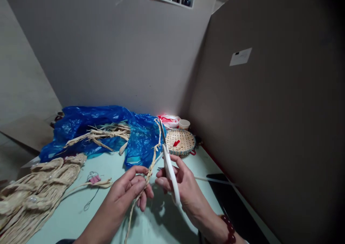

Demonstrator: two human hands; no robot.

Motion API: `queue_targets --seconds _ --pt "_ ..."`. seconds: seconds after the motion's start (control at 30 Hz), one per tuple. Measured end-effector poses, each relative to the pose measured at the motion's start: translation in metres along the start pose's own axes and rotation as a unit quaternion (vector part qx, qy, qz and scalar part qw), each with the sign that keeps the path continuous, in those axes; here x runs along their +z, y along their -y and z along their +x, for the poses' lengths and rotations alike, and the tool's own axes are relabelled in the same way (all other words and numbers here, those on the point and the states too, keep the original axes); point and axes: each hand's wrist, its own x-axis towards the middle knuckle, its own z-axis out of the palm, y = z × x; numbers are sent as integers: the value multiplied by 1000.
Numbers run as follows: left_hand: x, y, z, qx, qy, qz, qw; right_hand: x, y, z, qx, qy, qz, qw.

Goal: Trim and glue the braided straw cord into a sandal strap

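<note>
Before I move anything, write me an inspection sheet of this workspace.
Surface: pale green table, partly covered.
Job's things: braided cord; white-handled scissors.
Clutter: blue plastic bag with dry strands; woven basket holding a red scrap; straw-coloured bundle; pink item; black flat object.
Hands: left hand pinches the braided cord; right hand holds the scissors.
Cables: nothing seen.
Surroundings: grey partitions, white shelf beyond.
</note>
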Motion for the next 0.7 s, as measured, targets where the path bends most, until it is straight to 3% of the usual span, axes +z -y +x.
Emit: queue_targets --seconds 0.23,0.4,0.7 --pt "10 5 -7 -3 53 38 998 4 -12 -4 -7 39 42 998" --pt "12 3 -7 6 25 67 997 2 -15 -4 -38 25 -16 999" --pt "6 10 -1 -13 32 64 997 -5 -18 1 -13 44 20 999"
